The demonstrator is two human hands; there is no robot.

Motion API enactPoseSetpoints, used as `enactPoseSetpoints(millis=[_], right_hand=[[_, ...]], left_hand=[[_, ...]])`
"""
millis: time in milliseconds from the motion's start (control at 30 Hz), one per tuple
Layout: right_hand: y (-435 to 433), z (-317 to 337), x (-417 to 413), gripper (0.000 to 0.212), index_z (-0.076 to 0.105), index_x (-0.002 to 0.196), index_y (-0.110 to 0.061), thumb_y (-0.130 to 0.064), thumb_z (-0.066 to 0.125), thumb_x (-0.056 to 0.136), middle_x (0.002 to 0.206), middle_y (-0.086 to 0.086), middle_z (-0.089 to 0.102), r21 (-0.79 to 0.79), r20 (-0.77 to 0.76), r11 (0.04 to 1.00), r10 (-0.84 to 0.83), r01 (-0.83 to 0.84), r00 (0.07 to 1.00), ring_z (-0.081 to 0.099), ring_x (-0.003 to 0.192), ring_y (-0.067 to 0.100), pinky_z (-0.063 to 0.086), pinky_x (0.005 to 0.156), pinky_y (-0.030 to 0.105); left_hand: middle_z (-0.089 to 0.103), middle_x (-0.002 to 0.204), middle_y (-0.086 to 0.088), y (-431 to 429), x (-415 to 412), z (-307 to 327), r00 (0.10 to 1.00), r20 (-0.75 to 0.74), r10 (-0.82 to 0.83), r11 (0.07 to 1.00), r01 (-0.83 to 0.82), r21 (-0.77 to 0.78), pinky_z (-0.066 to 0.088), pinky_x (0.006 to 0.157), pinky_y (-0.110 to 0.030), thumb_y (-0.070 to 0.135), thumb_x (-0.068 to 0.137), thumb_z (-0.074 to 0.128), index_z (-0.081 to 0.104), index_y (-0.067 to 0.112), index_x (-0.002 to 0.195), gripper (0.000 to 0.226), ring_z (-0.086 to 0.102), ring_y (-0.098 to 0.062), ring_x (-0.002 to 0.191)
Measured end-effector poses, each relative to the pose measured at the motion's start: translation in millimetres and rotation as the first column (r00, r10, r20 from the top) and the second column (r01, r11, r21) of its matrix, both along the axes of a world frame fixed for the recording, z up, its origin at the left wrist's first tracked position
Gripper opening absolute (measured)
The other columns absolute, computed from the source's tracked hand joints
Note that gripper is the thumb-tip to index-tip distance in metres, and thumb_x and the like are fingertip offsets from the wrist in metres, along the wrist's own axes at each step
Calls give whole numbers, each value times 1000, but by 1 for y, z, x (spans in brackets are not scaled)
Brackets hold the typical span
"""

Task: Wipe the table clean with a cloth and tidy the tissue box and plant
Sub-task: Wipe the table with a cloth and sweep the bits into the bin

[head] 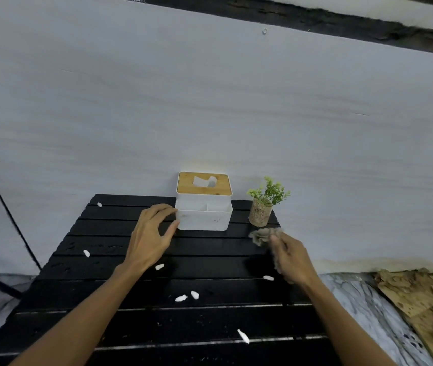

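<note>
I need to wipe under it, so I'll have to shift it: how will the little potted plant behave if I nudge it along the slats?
The potted plant looks tall and narrow for its base, so it may tip rather than slide. The gaps between the slats of the black table could catch its bottom edge. It is probably light, so lifting seems safer.

— Some kind of makeshift home corner?
— Looks so: pale sheet (210, 101) hung behind the black slatted table (157, 320), marble-pattern floor (355, 299) right of the table, worn cardboard scraps (415, 294) further right.
</note>
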State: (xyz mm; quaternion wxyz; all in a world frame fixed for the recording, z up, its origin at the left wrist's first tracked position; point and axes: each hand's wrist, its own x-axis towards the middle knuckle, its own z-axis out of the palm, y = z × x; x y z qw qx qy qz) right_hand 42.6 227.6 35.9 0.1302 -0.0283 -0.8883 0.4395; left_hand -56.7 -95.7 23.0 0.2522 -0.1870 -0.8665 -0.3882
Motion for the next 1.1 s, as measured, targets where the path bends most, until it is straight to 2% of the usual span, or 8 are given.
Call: enactPoseSetpoints(millis=[100, 200, 467, 533, 700, 800, 867, 1100], right_hand=[[26, -35, 1, 24, 68, 109, -28, -32, 45, 106, 101, -21, 72, 203, 105, 978, -68, 46, 992, 66, 102, 1, 46, 88, 28], [25, -67, 0, 44, 56, 142, -15, -36, 46, 105, 149, 3, 51, 365, 123, 931, -62, 13, 991, 41, 144, 23, 30, 120, 36], [-98, -31, 42, 38, 50, 144, -14, -22, 44, 107, 146, -2, 53, 203, 131, 947, 227, -250, 965, 47, 136, 9, 35, 117, 29], [-118, -26, 48, 32, 57, 137, -15, -18, 47, 106, 122, -14, 66, 84, 129, 933, 337, -349, 933, 60, 109, -10, 48, 96, 15], [-105, -12, 45, 27, 63, 111, -40, -22, 42, 108, 77, -26, 70, -102, 68, 970, 227, -219, 972, 60, 58, 1, 49, 56, 18], [-77, -35, 22, 28, 62, 126, -30, -29, 41, 108, 126, -5, 67, 32, 24, 999, -7, 6, 1000, 65, 111, 14, 55, 94, 36], [-72, -58, 3, 37, 57, 138, -17, -29, 39, 108, 149, 12, 50, 256, 67, 965, -73, 54, 995, 41, 140, 33, 35, 115, 46], [-151, -66, -38, 40, 54, 140, -13, -31, 38, 108, 147, 9, 50, 360, 40, 907, 217, -217, 975, 33, 145, 29, 33, 118, 43]], left_hand=[[61, 118, 8, -25, 30, -5, 999, 34, -14, 997, 16, -69, 43, 97, -32, 26, 90, 66, 66, 23, 117, 27, 50, -9, 112], [61, 119, 12, -50, 58, -15, 997, 76, 14, 990, -3, -143, 45, 97, -37, 28, 92, 63, 65, 26, 118, 26, 51, -8, 113], [59, 124, 13, -80, 110, -19, 980, 185, 67, 985, -36, -167, 42, 101, -39, 35, 94, 56, 62, 28, 123, 31, 50, -9, 117], [60, 123, 12, -86, 115, -17, 979, 191, 76, 986, -44, -162, 42, 99, -36, 35, 95, 56, 62, 27, 123, 30, 51, -10, 116], [63, 121, 7, -112, 120, -18, 971, 199, 130, 977, -91, -194, 45, 97, -40, 33, 95, 56, 63, 22, 122, 30, 54, -17, 114], [63, 124, 3, -129, 120, -21, 961, 204, 185, 960, -132, -247, 45, 97, -43, 30, 95, 55, 63, 20, 122, 30, 54, -21, 117], [61, 129, 2, -136, 120, -22, 953, 216, 212, 947, -145, -287, 42, 99, -43, 34, 96, 51, 62, 20, 124, 33, 51, -21, 122], [52, 140, 6, -152, 116, -30, 941, 231, 250, 909, -145, -391, 31, 108, -39, 52, 92, 29, 57, 24, 131, 56, 41, -19, 133]])
